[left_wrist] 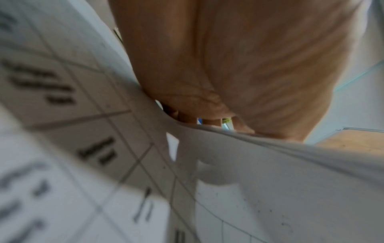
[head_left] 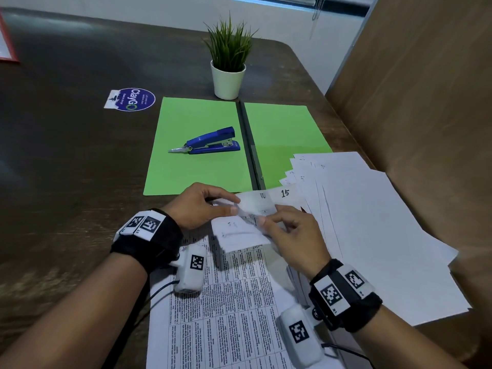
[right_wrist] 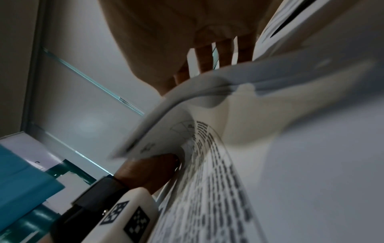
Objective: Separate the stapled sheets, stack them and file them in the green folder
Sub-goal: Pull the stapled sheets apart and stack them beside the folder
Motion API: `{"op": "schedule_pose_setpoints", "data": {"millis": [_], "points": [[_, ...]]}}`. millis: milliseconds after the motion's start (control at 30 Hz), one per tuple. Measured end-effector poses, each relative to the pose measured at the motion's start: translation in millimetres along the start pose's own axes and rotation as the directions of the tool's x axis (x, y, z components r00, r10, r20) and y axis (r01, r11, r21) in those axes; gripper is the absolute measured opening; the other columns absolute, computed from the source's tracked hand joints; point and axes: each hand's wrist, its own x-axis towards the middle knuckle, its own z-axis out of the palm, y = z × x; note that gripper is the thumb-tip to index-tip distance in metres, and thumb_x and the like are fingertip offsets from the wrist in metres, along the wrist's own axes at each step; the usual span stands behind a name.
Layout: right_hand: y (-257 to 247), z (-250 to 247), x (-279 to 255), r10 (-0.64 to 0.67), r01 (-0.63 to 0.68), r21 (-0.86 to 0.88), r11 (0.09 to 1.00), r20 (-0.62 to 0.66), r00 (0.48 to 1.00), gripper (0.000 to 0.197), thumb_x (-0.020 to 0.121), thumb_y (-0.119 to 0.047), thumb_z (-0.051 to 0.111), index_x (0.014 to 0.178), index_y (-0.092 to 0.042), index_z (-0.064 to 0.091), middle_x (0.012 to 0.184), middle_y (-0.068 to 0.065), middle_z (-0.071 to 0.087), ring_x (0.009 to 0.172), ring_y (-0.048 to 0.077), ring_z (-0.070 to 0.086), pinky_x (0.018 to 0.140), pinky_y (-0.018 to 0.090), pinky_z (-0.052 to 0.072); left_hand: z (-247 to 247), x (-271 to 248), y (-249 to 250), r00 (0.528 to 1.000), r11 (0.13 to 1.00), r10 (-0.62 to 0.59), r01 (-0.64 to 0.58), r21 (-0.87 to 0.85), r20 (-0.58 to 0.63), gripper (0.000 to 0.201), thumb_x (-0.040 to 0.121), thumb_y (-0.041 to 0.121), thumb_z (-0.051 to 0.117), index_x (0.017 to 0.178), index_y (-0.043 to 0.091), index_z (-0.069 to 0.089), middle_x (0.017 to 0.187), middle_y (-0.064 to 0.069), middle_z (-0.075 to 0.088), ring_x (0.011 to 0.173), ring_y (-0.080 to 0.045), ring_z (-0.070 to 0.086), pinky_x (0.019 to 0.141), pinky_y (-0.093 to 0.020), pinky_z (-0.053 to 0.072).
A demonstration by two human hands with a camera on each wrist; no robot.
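A stapled set of printed sheets (head_left: 226, 302) lies on the table in front of me, its top corner (head_left: 245, 222) folded back and lifted. My left hand (head_left: 202, 206) pinches that corner from the left, and my right hand (head_left: 287, 230) pinches it from the right. Both wrist views show the curled paper (left_wrist: 270, 164) (right_wrist: 239, 102) close up under the fingers. The green folder (head_left: 202, 145) lies open behind my hands, a blue stapler (head_left: 213, 141) resting on its left half. Several loose white sheets (head_left: 372, 222) are fanned out at the right.
A potted plant (head_left: 229, 65) stands behind the folder. A round sticker (head_left: 131, 99) is on the dark table (head_left: 66, 155) at the left. A brown partition (head_left: 426, 102) closes off the right side. A red-edged item (head_left: 6, 43) sits at the far left edge.
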Motion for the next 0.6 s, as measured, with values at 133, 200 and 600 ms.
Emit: {"op": "schedule_pose_setpoints", "data": {"millis": [133, 200, 600], "points": [[-8, -2, 2, -0.025, 0.027, 0.043, 0.999, -0.061, 0.998, 0.016, 0.091, -0.047, 0.064, 0.086, -0.032, 0.067, 0.082, -0.010, 0.072, 0.071, 0.010, 0.068, 0.063, 0.037, 0.053, 3, -1, 2, 1.000, 0.998, -0.027, 0.026, -0.060, -0.014, 0.007, 0.087, 0.021, 0.075, 0.089, 0.018, 0.081, 0.099, 0.001, 0.079, 0.087, -0.005, 0.069, 0.082, -0.020, 0.053], [-7, 0, 7, -0.003, 0.005, 0.012, 1.000, -0.120, 0.993, 0.018, 0.086, -0.033, 0.072, 0.092, -0.037, 0.055, 0.076, -0.006, 0.071, 0.063, 0.013, 0.066, 0.063, 0.040, 0.056, 2, -3, 3, 1.000, 0.999, 0.000, -0.001, -0.040, -0.025, 0.008, 0.080, 0.019, 0.082, 0.087, 0.021, 0.080, 0.096, 0.000, 0.078, 0.085, -0.008, 0.068, 0.078, -0.021, 0.054], [-10, 3, 12, 0.021, -0.031, -0.179, 0.983, -0.058, 0.998, 0.030, 0.080, -0.035, 0.078, 0.061, -0.015, 0.067, 0.049, -0.009, 0.054, 0.049, 0.009, 0.048, 0.053, 0.029, 0.043, 7, -5, 12, 1.000, 0.998, -0.016, 0.015, -0.058, -0.016, 0.031, 0.082, 0.046, 0.068, 0.086, 0.018, 0.080, 0.088, 0.009, 0.078, 0.078, -0.004, 0.068, 0.070, -0.025, 0.052]]}}
